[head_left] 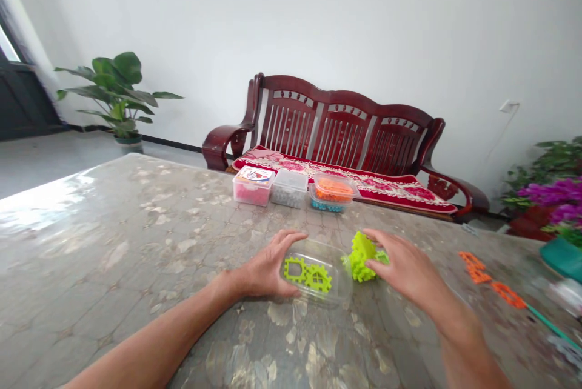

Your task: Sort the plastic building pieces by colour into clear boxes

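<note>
A clear plastic container (343,286) rests on the table in front of me, with flat lime-green toothed building pieces (313,278) lying in it. My left hand (270,265) grips the container's left end, thumb on the near side and fingers on the far side. Just beyond the container's right end, my right hand (404,262) has its thumb and fingers around a bunch of lime-green toothed building pieces (362,259). Whether that bunch touches the table or the container's rim, I cannot tell.
Plastic boxes of pink (252,192), grey (290,189) and orange and blue pieces (333,191) stand at the table's far edge. Orange pieces (507,295) and a green stick (548,323) lie at right, near purple flowers (557,198). A wooden bench (343,125) stands behind.
</note>
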Available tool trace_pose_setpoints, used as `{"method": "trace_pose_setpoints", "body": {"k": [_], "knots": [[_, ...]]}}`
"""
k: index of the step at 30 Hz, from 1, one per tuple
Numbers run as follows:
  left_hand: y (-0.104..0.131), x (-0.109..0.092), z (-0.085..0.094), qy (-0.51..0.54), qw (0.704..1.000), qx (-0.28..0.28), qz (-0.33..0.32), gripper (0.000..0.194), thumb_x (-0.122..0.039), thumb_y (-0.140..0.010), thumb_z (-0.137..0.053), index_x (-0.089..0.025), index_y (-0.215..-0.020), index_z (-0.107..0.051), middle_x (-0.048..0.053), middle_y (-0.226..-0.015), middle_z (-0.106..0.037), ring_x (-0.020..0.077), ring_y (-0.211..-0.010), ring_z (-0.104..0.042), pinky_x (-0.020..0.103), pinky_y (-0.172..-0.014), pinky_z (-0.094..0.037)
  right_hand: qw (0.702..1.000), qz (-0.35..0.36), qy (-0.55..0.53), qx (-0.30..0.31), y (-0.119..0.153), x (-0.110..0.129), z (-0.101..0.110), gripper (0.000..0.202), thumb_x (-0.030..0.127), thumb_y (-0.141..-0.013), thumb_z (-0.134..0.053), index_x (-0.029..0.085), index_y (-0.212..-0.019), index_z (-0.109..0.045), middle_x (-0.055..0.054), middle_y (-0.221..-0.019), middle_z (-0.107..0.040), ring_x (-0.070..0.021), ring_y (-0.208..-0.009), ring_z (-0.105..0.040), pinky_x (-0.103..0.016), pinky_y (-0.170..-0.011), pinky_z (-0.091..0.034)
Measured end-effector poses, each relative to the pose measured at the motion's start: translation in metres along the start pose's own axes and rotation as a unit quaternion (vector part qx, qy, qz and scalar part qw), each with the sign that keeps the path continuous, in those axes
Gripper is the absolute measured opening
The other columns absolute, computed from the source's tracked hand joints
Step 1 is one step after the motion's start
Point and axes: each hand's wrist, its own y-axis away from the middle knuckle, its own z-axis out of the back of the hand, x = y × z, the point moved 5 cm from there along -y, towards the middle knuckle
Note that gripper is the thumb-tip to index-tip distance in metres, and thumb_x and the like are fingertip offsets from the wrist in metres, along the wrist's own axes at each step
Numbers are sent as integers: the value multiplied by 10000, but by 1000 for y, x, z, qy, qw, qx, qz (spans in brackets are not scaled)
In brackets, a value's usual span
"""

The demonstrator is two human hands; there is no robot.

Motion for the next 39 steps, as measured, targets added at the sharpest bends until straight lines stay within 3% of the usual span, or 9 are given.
{"method": "trace_pose_setpoints", "body": {"k": [3, 7, 12, 15, 18, 21, 24, 30, 39], "knots": [[0, -2, -1, 8, 1000, -5, 2, 1030, -217, -570, -835, -249, -1461, -320, 103, -1423, -389, 317, -1344, -388, 469, -1164, -326, 996, 77, -50, 8, 5, 31, 1, 511, 214, -778, -609, 275, -1285, -606, -53, -1214, -692, -246, -1086, -639, -391, -954, -484], [-1, -4, -5, 9, 1000, -8, -4, 1088, -206, -564, -841, -248, -1486, -265, 110, -1440, -376, 316, -1351, -380, 472, -1170, -311, 987, 135, -80, 43, 4, 69, -16, 493, 144, -794, -579, 244, -1275, -612, -55, -1225, -687, -234, -1121, -611, -391, -977, -474], [0, -4, -7, 7, 1000, -10, -3, 1149, -223, -554, -849, -255, -1512, -216, 113, -1434, -395, 334, -1335, -398, 498, -1158, -322, 978, 169, -114, 53, -2, 89, -34, 487, 162, -806, -593, 241, -1286, -613, -60, -1337, -630, -236, -1224, -566, -387, -1052, -439], [0, -5, -6, 8, 1000, -6, 1, 1149, -210, -556, -845, -258, -1514, -212, 113, -1441, -390, 329, -1340, -394, 488, -1156, -329, 982, 146, -116, 17, -6, 74, -25, 449, 194, -823, -590, 253, -1267, -627, -54, -1340, -629, -238, -1245, -562, -396, -1082, -420], [0, -5, -6, 10, 1000, -2, 6, 1142, -211, -564, -840, -260, -1516, -211, 112, -1448, -383, 329, -1340, -396, 487, -1155, -332, 994, 64, -85, -12, -9, 41, -13, 422, 224, -833, -570, 254, -1249, -635, -67, -1290, -657, -249, -1196, -596, -403, -1046, -443], [1, -4, -5, 6, 1000, 0, 12, 1132, -219, -571, -840, -256, -1517, -219, 110, -1445, -388, 329, -1333, -407, 480, -1149, -344, 999, -20, -40, 18, -9, 5, -10, 467, 262, -808, -593, 232, -1274, -615, -93, -1286, -657, -274, -1173, -609, -411, -1013, -451], [1, -4, -5, -1, 1000, -1, 13, 1116, -215, -576, -834, -249, -1514, -230, 108, -1447, -390, 327, -1340, -400, 476, -1160, -330, 995, -57, -7, 80, -5, -14, -15, 554, 285, -764, -634, 214, -1311, -589, -109, -1297, -649, -298, -1184, -599, -410, -995, -447], [0, -5, -6, 2, 1000, 1, 12, 1100, -195, -581, -828, -250, -1509, -240, 111, -1449, -387, 324, -1348, -393, 481, -1170, -315, 988, -69, 26, 134, -3, -9, -21, 628, 275, -717, -665, 198, -1333, -576, -130, -1265, -662, -324, -1192, -585, -418, -983, -443], [0, -3, -6, -1, 1000, 1, 11, 1104, -213, -577, -834, -261, -1510, -245, 103, -1450, -385, 331, -1347, -397, 475, -1162, -329, 991, -64, 55, 104, -6, -12, -28, 597, 169, -709, -622, 195, -1304, -579, -128, -1242, -671, -318, -1155, -608, -417, -958, -458]]}}
